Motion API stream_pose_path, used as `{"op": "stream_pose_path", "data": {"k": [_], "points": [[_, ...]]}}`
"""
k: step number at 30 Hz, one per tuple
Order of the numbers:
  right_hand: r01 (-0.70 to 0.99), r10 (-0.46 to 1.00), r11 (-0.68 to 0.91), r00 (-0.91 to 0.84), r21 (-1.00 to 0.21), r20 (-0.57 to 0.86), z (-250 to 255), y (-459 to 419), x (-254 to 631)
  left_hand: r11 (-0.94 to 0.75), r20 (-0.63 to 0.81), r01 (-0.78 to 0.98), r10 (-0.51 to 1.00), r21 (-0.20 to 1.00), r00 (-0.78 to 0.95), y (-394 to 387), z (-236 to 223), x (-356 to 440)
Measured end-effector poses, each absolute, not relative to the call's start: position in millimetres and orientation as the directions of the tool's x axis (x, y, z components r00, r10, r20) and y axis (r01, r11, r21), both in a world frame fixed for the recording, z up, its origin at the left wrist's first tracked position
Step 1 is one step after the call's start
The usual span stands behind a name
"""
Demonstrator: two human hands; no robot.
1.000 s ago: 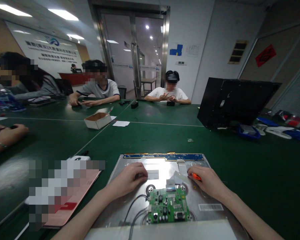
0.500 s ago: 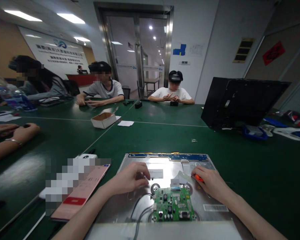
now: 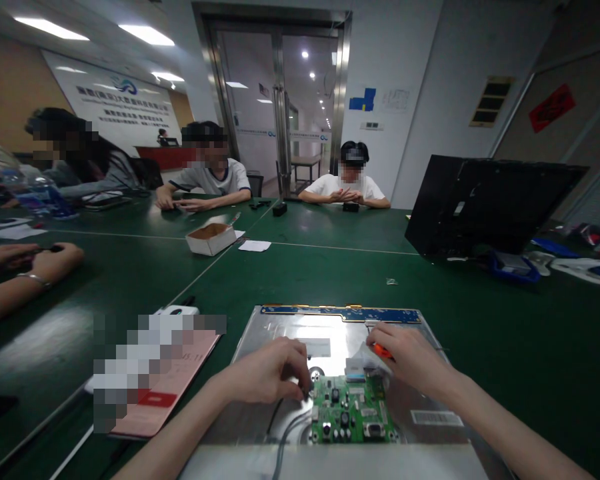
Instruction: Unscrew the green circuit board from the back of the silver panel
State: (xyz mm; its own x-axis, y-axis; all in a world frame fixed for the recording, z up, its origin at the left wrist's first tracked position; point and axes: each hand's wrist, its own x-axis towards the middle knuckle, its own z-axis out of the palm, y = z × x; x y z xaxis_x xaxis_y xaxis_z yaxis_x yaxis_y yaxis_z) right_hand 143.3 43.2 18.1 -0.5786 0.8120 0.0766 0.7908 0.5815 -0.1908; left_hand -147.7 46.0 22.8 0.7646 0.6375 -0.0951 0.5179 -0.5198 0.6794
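Note:
A green circuit board (image 3: 347, 417) lies on the metal back of a display panel (image 3: 405, 380). At the board's upper left corner, my left hand (image 3: 280, 370) has thumb and fingertips closed on the end of a thin black cable (image 3: 274, 417); the plug is mostly hidden. My right hand (image 3: 405, 353) is wrapped around an orange-handled screwdriver (image 3: 381, 351), its thin shaft poking out to the right. Beneath these fingers, a clear plastic film (image 3: 367, 357) and a flat ribbon cable (image 3: 355, 370) reach the board's top edge. Grey cables (image 3: 286, 437) run from its left side.
Left of the panel, a pink phone (image 3: 180, 380) lies beside a white device. Farther off are an open white box (image 3: 211, 240), a paper slip (image 3: 255, 246) and a black monitor housing (image 3: 490, 207). A co-worker's hands (image 3: 55, 261) are at left; other people sit across the table.
My left hand has moved right and down to the board's corner, its fingers closing on the cable end. My right hand, with the screwdriver, has shifted left over the plastic film.

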Motion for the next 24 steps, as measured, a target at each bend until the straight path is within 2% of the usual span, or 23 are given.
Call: {"op": "stream_pose_path", "data": {"k": [7, 13, 17, 24], "points": [[0.642, 0.663, 0.740, -0.747, -0.201, 0.055, 17.7, 64.3, 79.4, -0.529, -0.089, 0.489, 0.610, 0.694, 0.787, 46.3, 15.5, -145.0], [0.599, 0.616, 0.772, -0.787, -0.212, 0.019, 10.5, 78.1, 62.6, -0.524, -0.073, 0.489, 0.627, 0.697, 0.776, 48.3, 9.2, -145.5], [0.595, 0.615, 0.770, -0.788, -0.232, 0.019, 7.7, 77.0, 63.7, -0.527, -0.075, 0.491, 0.626, 0.693, 0.777, 50.0, 7.5, -146.0], [0.663, 0.701, 0.697, -0.710, -0.273, 0.062, 14.4, 70.9, 88.9, -0.504, -0.092, 0.482, 0.617, 0.717, 0.782, 52.7, 6.4, -147.5]]}}
